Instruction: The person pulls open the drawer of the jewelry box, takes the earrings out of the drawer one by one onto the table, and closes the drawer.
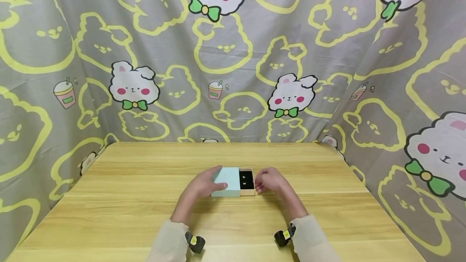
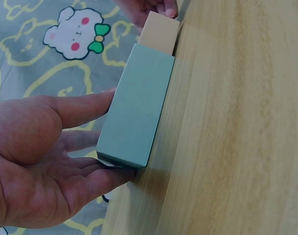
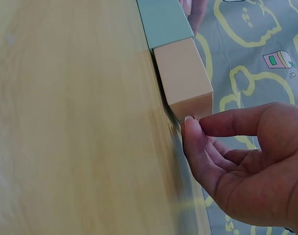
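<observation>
A small jewelry box lies on the wooden table, with a light blue outer sleeve and a peach drawer drawn partly out to the right. In the drawer, a black insert carries two small star-shaped earrings. My left hand grips the sleeve at its left end, the thumb on top in the head view. At the drawer's outer end, my right hand pinches with thumb and fingertips. The left wrist view shows the sleeve's side; the right wrist view shows the drawer's side. The pinched spot is mostly hidden.
The wooden table spreads around the box on every side. A grey curtain with cartoon bunny prints hangs behind it and along both sides. Black cameras are strapped to both wrists over light sleeves.
</observation>
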`<state>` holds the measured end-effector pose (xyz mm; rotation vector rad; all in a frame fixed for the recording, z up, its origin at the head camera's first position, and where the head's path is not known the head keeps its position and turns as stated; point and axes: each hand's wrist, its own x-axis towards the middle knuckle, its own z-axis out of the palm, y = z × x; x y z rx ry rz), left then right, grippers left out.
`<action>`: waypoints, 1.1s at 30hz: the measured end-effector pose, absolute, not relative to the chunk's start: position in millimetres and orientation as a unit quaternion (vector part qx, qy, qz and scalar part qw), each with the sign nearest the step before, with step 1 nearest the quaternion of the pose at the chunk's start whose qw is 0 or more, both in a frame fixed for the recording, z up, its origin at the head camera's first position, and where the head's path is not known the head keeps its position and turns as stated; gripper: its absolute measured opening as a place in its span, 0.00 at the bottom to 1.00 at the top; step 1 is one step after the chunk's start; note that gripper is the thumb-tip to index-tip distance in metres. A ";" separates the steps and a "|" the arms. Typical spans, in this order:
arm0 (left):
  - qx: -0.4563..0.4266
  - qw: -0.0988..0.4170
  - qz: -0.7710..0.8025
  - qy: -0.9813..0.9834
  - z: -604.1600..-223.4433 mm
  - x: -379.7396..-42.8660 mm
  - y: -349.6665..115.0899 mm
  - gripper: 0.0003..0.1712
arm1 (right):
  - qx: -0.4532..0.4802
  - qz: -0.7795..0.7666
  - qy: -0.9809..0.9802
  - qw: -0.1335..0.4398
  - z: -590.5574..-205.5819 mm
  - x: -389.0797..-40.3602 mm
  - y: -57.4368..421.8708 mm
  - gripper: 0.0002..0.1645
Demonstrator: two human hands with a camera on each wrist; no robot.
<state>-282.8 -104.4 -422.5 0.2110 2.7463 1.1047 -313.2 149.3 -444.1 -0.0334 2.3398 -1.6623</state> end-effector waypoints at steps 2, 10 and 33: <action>0.073 0.086 0.369 0.922 -421.8 -283.1 -104.6 0.43 | -0.005 -0.576 0.806 0.134 -443.6 -313.5 149.8 0.06; 0.070 0.081 0.372 0.922 -420.3 -283.4 -103.4 0.43 | -0.001 -0.576 0.807 0.134 -443.1 -314.5 151.5 0.07; 0.063 0.085 0.373 0.922 -422.3 -283.9 -103.6 0.43 | -0.032 -0.489 0.872 0.014 -422.2 -303.6 142.6 0.04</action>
